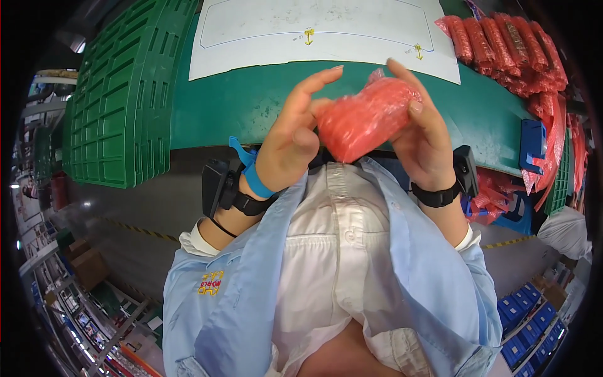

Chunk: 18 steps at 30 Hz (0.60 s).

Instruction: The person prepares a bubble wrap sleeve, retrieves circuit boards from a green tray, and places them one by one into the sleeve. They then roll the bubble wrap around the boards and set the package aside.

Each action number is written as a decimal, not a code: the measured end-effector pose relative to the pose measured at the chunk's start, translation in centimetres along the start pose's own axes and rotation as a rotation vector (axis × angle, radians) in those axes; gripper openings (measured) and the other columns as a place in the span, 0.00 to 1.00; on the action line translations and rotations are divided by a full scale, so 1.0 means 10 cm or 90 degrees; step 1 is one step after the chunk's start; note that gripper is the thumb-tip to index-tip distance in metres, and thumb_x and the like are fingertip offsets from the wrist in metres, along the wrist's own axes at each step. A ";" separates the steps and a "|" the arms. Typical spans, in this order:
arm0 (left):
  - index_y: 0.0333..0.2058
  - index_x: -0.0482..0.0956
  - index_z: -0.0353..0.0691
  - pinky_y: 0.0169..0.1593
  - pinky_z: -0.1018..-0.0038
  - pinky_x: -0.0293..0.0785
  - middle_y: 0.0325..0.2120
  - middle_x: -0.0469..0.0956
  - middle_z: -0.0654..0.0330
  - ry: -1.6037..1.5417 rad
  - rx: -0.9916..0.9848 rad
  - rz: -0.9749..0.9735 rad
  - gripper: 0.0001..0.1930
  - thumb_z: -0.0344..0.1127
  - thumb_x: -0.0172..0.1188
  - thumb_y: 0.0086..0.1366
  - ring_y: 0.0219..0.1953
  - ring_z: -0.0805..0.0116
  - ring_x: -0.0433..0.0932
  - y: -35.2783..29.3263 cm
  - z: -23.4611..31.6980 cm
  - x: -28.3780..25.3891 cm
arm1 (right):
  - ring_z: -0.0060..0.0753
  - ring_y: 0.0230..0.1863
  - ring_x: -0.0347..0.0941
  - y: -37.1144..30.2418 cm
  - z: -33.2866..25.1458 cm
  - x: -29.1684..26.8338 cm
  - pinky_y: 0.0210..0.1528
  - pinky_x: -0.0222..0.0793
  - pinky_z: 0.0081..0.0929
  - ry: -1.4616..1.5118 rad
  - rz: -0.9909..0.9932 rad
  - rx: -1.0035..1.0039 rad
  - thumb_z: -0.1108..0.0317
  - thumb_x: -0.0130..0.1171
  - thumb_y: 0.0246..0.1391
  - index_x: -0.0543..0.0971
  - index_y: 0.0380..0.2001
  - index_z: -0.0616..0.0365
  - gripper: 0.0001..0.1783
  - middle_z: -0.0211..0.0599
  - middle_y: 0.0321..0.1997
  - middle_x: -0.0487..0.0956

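Note:
A packet of red bubble wrap (367, 116) is held up above the near edge of the green tabletop. My right hand (427, 129) grips its right end, thumb on top and the index finger stretched out past it. My left hand (292, 129) is at the packet's left side with fingers apart; one fingertip meets or passes behind its edge. What is inside the wrap cannot be made out. Blue and black bands circle my left wrist, and a black strap with a device is on my right.
Stacked green plastic crates (122, 94) stand at the left. A white sheet with drawn lines (320, 34) lies on the green table (220, 107). Several red bubble-wrapped packets (502, 47) are piled at the far right, near a small blue bin (532, 144).

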<state>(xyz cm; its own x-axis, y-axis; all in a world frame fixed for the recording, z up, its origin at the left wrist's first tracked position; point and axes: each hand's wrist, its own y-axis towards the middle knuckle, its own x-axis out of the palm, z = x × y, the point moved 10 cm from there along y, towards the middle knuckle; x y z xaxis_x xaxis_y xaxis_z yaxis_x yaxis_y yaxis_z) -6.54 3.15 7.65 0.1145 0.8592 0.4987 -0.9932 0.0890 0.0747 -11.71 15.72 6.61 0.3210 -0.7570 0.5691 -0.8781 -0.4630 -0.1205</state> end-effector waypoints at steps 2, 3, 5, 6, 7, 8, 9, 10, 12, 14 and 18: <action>0.67 0.51 0.39 0.50 0.72 0.69 0.42 0.77 0.61 -0.025 0.032 0.007 0.48 0.38 0.73 0.53 0.43 0.73 0.72 0.02 0.06 0.00 | 0.36 0.52 0.73 0.03 0.14 -0.11 0.59 0.66 0.34 0.073 0.040 0.055 0.57 0.50 0.60 0.60 0.65 0.65 0.34 0.44 0.53 0.75; 0.67 0.53 0.39 0.49 0.72 0.69 0.41 0.76 0.61 0.055 0.065 -0.006 0.47 0.36 0.73 0.53 0.43 0.73 0.72 0.02 0.08 0.00 | 0.36 0.52 0.74 0.04 0.30 -0.10 0.59 0.67 0.35 0.143 -0.057 0.101 0.58 0.46 0.62 0.62 0.63 0.65 0.30 0.44 0.54 0.75; 0.66 0.56 0.40 0.47 0.73 0.69 0.40 0.76 0.62 0.216 0.129 -0.030 0.44 0.32 0.72 0.54 0.42 0.74 0.72 0.02 0.12 0.03 | 0.36 0.51 0.74 -0.02 0.48 0.04 0.58 0.67 0.37 0.282 -0.250 0.194 0.60 0.39 0.65 0.67 0.59 0.65 0.25 0.45 0.56 0.74; 0.66 0.56 0.40 0.47 0.73 0.69 0.40 0.76 0.62 0.216 0.130 -0.029 0.44 0.32 0.72 0.54 0.42 0.74 0.72 0.02 0.13 0.03 | 0.36 0.51 0.74 -0.02 0.50 0.04 0.58 0.67 0.37 0.281 -0.250 0.195 0.60 0.39 0.65 0.67 0.59 0.65 0.25 0.45 0.56 0.74; 0.65 0.57 0.39 0.51 0.72 0.68 0.46 0.73 0.60 0.270 0.125 -0.038 0.44 0.31 0.73 0.53 0.47 0.72 0.71 0.01 0.13 0.06 | 0.36 0.52 0.74 -0.04 0.52 0.06 0.58 0.67 0.37 0.286 -0.238 0.197 0.60 0.38 0.65 0.68 0.58 0.65 0.25 0.45 0.56 0.74; 0.65 0.57 0.38 0.54 0.71 0.67 0.52 0.71 0.58 0.325 0.120 -0.046 0.44 0.29 0.73 0.52 0.52 0.69 0.71 0.00 0.13 0.07 | 0.37 0.53 0.73 -0.04 0.55 0.11 0.58 0.67 0.36 0.292 -0.227 0.199 0.60 0.37 0.65 0.69 0.56 0.65 0.25 0.45 0.56 0.75; 0.64 0.58 0.37 0.57 0.70 0.67 0.58 0.68 0.56 0.380 0.115 -0.055 0.44 0.28 0.73 0.51 0.56 0.67 0.70 0.00 0.12 0.09 | 0.37 0.53 0.73 -0.04 0.56 0.12 0.58 0.67 0.36 0.297 -0.215 0.201 0.60 0.36 0.65 0.70 0.55 0.65 0.25 0.45 0.55 0.75; 0.64 0.58 0.37 0.57 0.70 0.67 0.58 0.68 0.56 0.379 0.115 -0.054 0.44 0.28 0.73 0.51 0.56 0.67 0.70 -0.01 0.12 0.10 | 0.37 0.53 0.73 -0.05 0.54 0.14 0.58 0.67 0.36 0.297 -0.214 0.201 0.60 0.36 0.65 0.70 0.55 0.65 0.25 0.45 0.55 0.75; 0.59 0.67 0.42 0.54 0.69 0.66 0.45 0.73 0.59 0.439 0.161 -0.026 0.39 0.27 0.72 0.47 0.47 0.66 0.72 -0.03 0.18 0.11 | 0.37 0.54 0.72 -0.07 0.48 0.20 0.59 0.67 0.36 0.352 -0.234 0.199 0.61 0.35 0.64 0.70 0.55 0.66 0.24 0.45 0.55 0.75; 0.57 0.72 0.45 0.52 0.69 0.66 0.39 0.76 0.61 0.468 0.181 -0.010 0.36 0.26 0.72 0.45 0.43 0.65 0.73 -0.04 0.23 0.13 | 0.37 0.55 0.72 -0.08 0.46 0.22 0.59 0.66 0.36 0.380 -0.243 0.199 0.62 0.35 0.63 0.70 0.55 0.66 0.24 0.45 0.55 0.75; 0.52 0.75 0.46 0.54 0.65 0.65 0.37 0.77 0.61 0.641 0.293 0.025 0.35 0.28 0.73 0.40 0.43 0.58 0.74 -0.04 0.44 0.24 | 0.40 0.50 0.74 -0.06 0.62 0.12 0.54 0.71 0.38 0.278 -0.200 0.242 0.56 0.40 0.63 0.72 0.51 0.65 0.24 0.46 0.51 0.76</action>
<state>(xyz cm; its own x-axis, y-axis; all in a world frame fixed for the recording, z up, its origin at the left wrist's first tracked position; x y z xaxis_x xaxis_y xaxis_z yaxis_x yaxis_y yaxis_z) -5.76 2.94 12.62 -0.1931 0.8930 -0.4066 -0.8699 0.0359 0.4919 -8.61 12.21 2.34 0.2979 -0.3398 0.8921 -0.5535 -0.8229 -0.1287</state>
